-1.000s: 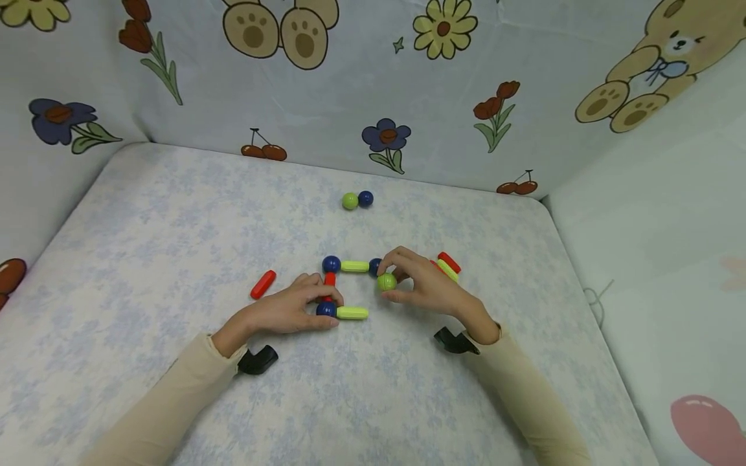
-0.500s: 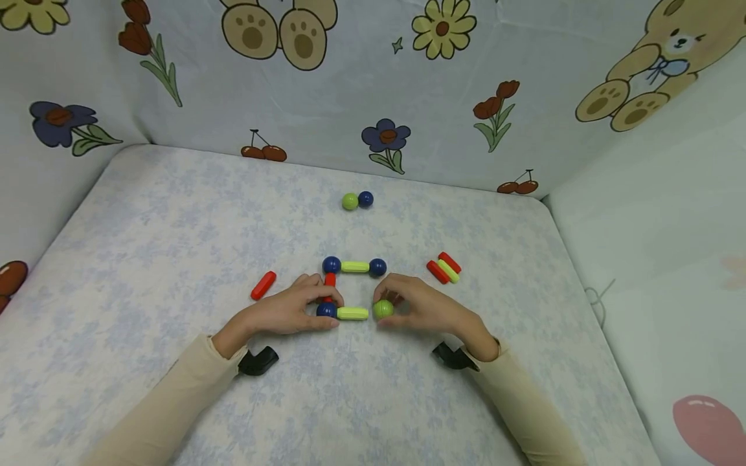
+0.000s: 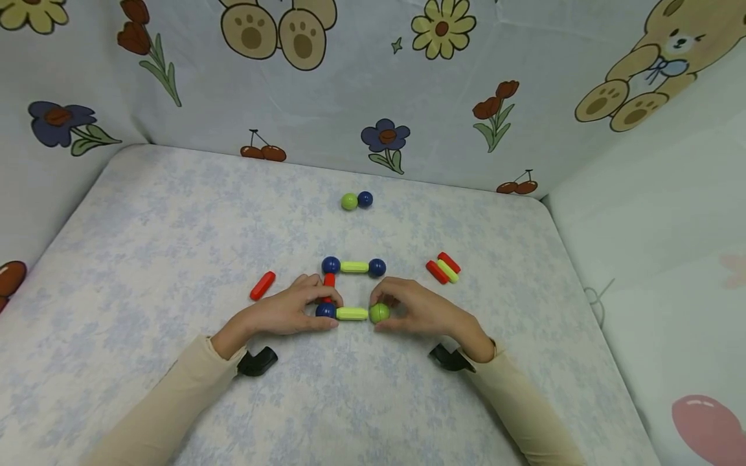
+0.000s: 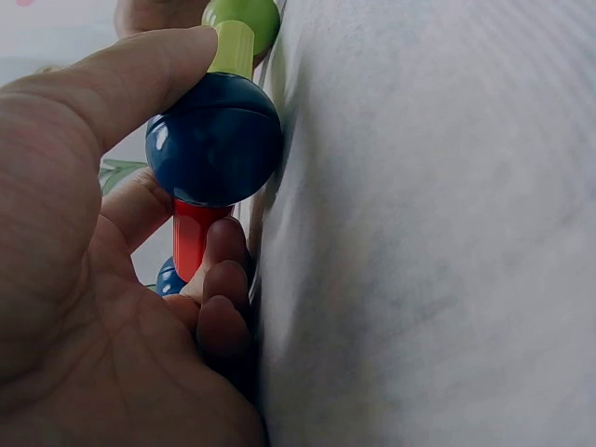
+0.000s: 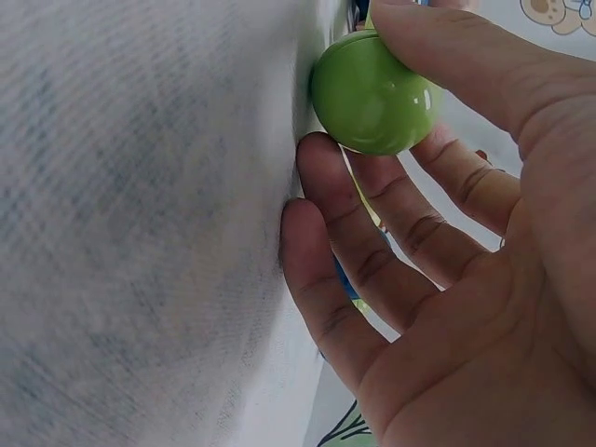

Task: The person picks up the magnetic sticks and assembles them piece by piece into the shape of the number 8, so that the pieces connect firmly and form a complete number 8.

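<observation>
On the table lies a frame of balls and rods. Its far side has a blue ball (image 3: 331,265), a yellow-green rod (image 3: 354,266) and another blue ball (image 3: 377,267). A red rod (image 3: 329,281) runs down the left to the near blue ball (image 4: 214,140), which my left hand (image 3: 291,307) grips between thumb and fingers. From that ball a second yellow-green rod (image 3: 352,314) points right. My right hand (image 3: 422,307) pinches a green ball (image 5: 372,93) right at the rod's free end. In the left wrist view, the left thumb overlaps this rod.
A red rod (image 3: 263,285) lies left of the left hand. Two red rods (image 3: 436,272) and a yellow-green rod (image 3: 448,266) lie beyond the right hand. Farther back, a green ball (image 3: 349,201) and a blue ball (image 3: 365,199) sit side by side before the patterned cloth wall (image 3: 326,110).
My right hand has brought the green ball from beside the far-right blue ball toward me and slightly left, to the near rod's end. The left hand stays in place.
</observation>
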Demonstrator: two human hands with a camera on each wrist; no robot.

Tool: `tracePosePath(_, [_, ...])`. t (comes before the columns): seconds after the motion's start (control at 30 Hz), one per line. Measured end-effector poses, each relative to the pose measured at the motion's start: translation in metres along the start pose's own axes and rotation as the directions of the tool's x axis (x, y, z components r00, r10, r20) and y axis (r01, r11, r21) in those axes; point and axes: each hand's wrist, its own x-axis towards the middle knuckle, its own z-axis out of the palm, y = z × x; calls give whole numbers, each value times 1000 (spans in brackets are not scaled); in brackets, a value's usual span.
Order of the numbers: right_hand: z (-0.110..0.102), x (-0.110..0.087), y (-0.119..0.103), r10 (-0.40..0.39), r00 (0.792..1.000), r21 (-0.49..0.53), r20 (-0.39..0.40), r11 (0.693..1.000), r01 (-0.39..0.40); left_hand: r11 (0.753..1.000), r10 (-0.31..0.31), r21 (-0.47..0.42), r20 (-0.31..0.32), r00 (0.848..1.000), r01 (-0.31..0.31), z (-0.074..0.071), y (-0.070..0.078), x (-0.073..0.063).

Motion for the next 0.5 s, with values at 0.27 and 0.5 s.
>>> tracePosePath(0.27, [0, 0, -1, 6, 1000, -2, 4, 1000, -6, 1000, 1, 7, 1, 1000, -1, 0, 1, 1])
tracePosePath(0.5, [2, 1, 0, 9, 1000, -3, 13, 1000, -9, 1000, 5, 0, -2, 1000, -5, 1, 0, 1])
